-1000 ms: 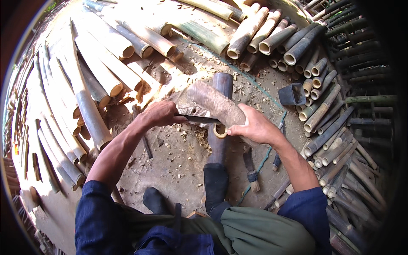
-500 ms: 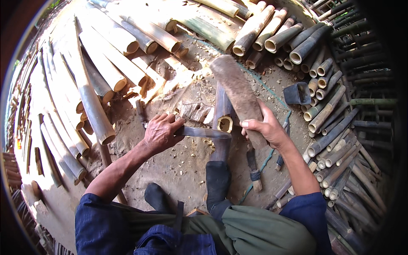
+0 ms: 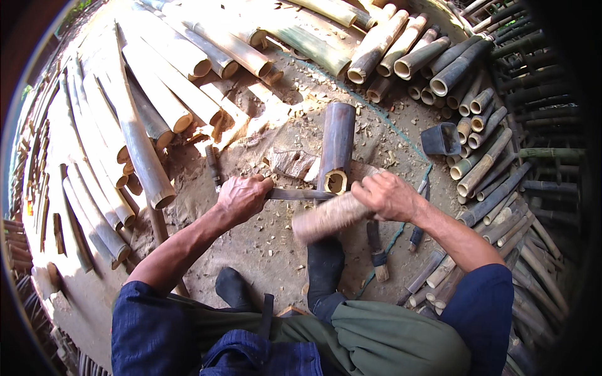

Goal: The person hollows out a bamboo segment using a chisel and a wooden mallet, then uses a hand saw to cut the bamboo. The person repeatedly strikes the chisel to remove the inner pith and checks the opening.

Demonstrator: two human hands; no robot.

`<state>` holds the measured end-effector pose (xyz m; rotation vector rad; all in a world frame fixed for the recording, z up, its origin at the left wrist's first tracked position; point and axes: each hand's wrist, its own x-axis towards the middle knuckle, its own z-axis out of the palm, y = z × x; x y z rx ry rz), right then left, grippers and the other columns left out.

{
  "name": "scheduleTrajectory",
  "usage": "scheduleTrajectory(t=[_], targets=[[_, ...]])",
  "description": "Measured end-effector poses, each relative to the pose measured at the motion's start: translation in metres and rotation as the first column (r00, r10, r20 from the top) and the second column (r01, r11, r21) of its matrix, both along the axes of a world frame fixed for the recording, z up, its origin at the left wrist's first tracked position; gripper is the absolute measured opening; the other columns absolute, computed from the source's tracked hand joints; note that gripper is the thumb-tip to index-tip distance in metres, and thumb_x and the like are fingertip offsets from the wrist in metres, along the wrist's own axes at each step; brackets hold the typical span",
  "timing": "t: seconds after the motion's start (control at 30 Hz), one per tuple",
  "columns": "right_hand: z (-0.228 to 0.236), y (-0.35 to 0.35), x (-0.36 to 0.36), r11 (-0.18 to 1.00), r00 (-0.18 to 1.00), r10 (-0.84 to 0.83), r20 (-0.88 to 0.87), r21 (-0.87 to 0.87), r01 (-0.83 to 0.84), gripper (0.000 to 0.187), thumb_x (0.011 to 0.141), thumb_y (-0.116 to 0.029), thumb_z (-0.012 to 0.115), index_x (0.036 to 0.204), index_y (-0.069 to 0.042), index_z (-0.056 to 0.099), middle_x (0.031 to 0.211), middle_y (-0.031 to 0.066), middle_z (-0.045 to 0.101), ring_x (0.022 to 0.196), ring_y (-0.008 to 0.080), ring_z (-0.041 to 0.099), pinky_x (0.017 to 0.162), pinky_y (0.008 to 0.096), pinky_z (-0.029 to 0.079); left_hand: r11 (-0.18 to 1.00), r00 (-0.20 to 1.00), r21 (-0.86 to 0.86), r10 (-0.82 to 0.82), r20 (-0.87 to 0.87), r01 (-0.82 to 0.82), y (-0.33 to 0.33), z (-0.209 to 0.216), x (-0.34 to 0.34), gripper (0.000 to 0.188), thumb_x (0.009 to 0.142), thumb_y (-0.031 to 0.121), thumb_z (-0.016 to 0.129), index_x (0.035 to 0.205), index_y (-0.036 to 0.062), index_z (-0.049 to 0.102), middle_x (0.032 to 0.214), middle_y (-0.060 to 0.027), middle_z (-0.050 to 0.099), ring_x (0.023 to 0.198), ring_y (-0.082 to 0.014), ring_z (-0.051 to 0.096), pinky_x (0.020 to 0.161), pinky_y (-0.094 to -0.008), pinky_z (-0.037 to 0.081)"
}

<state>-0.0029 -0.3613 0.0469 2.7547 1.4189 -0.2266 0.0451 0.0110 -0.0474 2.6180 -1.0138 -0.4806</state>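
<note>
My left hand (image 3: pixel 243 195) is closed round the handle of a knife, its dark straight blade (image 3: pixel 301 195) pointing right, against or just in front of a bamboo section's near end. That short dark bamboo section (image 3: pixel 338 135) rests on a pale wood block (image 3: pixel 290 164), its pale open end with a rough, angular rim facing me. My right hand (image 3: pixel 390 195) grips a thick wooden club (image 3: pixel 329 219), slanting down to the left and slightly blurred. Its body lies just below the blade; whether they touch I cannot tell. The fingers of both hands are wrapped round their tools.
Long bamboo poles (image 3: pixel 147 153) lie at the left; shorter cut tubes (image 3: pixel 486 163) are stacked at the right. A black pot (image 3: pixel 441 139) stands before them. Hand tools (image 3: pixel 376 250) lie right of my socked foot (image 3: pixel 326 269), another (image 3: pixel 213 166) beyond my left hand. Chips litter the ground.
The club has swung down from above the bamboo to below the blade, with my right hand turning over. The bamboo section, earlier reaching lower by my foot, now shows whole on the block.
</note>
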Motion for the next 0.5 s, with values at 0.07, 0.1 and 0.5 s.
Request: scheduleTrajectory(t=[0.07, 0.1, 0.5], targets=[[-0.003, -0.002, -0.007, 0.999, 0.998, -0.027, 0.061, -0.042, 0.030, 0.051, 0.073, -0.021, 0.082, 0.117, -0.005, 0.061, 0.084, 0.0046, 0.059, 0.075, 0.0206, 0.066, 0.065, 0.0362, 0.052, 1.000, 1.000, -0.010, 0.006, 0.013, -0.006, -0.002, -0.003, 0.000, 0.008, 0.095, 0.016, 0.065, 0.096, 0.0084, 0.066, 0.086, -0.0126, 0.069, 0.072, -0.0366, 0.073, 0.062, -0.0511, 0.057], [-0.005, 0.003, -0.008, 0.998, 0.995, -0.034, 0.092, -0.054, 0.039, 0.045, 0.076, -0.019, 0.078, 0.115, -0.005, 0.061, 0.083, 0.0041, 0.059, 0.074, 0.0198, 0.065, 0.064, 0.0364, 0.051, 1.000, 1.000, -0.014, 0.012, 0.024, -0.011, 0.000, -0.005, 0.000, 0.008, 0.095, 0.016, 0.064, 0.096, 0.0084, 0.065, 0.086, -0.0126, 0.068, 0.072, -0.0366, 0.073, 0.062, -0.0511, 0.057], [0.007, 0.036, -0.018, 0.997, 0.997, 0.080, 0.015, 0.001, -0.081, 0.035, 0.083, -0.019, 0.072, 0.113, -0.004, 0.062, 0.082, 0.0036, 0.060, 0.074, 0.0176, 0.065, 0.063, 0.0354, 0.051, 0.998, 0.999, 0.064, 0.022, 0.047, -0.025, 0.003, -0.012, 0.002, 0.011, 0.100, 0.019, 0.060, 0.104, 0.0099, 0.064, 0.095, -0.0125, 0.068, 0.079, -0.0345, 0.075, 0.067, -0.0499, 0.059]])
